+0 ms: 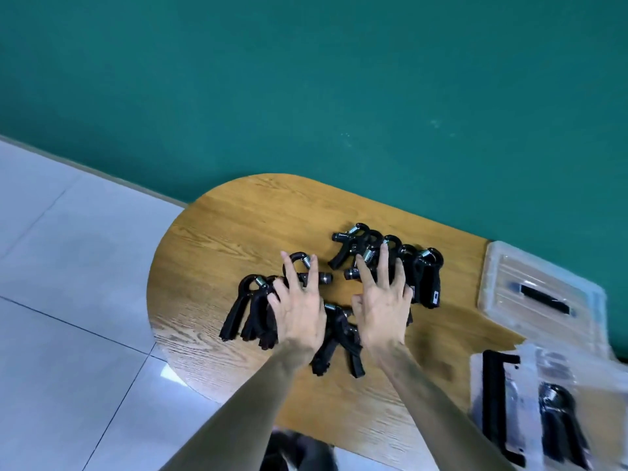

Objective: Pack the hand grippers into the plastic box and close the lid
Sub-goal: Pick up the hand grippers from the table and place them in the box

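A wooden worktop (238, 215) carries black hand grippers (426, 280); left hand (299, 307) and right hand (384, 300) press them with straight, spread fingers, gripping nothing, left of the plastic box (543, 402).

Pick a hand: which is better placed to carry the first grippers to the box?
Right hand, probably. It rests on the hand grippers nearest the plastic box; the left hand lies farther away.
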